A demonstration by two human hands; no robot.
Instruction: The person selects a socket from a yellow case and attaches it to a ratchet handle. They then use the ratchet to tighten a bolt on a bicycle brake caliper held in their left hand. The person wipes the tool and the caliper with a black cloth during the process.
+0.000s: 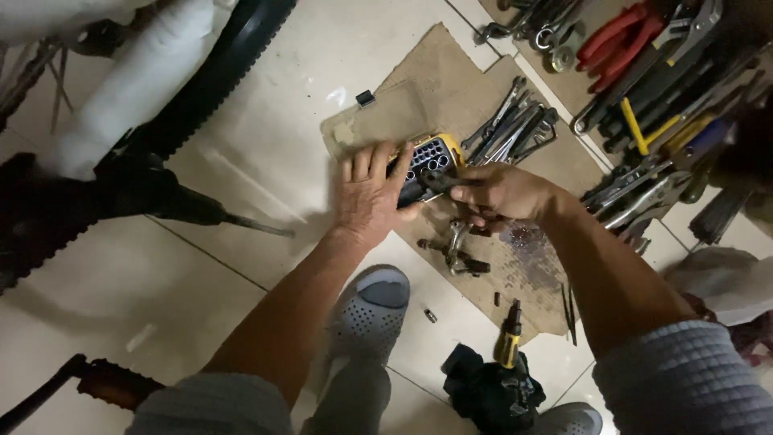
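Your view is dim and warm-toned, with the brightest patch on the pale tiled floor (266,137) at upper centre. A small glare spot sits there. Your forearms cast soft shadows toward you. The corners fall dark, the black bicycle tyre (217,72) loses detail, and fine edges look slightly soft and grainy.

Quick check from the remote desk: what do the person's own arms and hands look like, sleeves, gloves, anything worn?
Both hands are bare: no gloves, rings or watch show on the left hand or the right hand. The forearms are uncovered, with sleeves pushed up near the elbows. The left sleeve is plain grey; the right sleeve is grey-blue with a quilted, ribbed texture.
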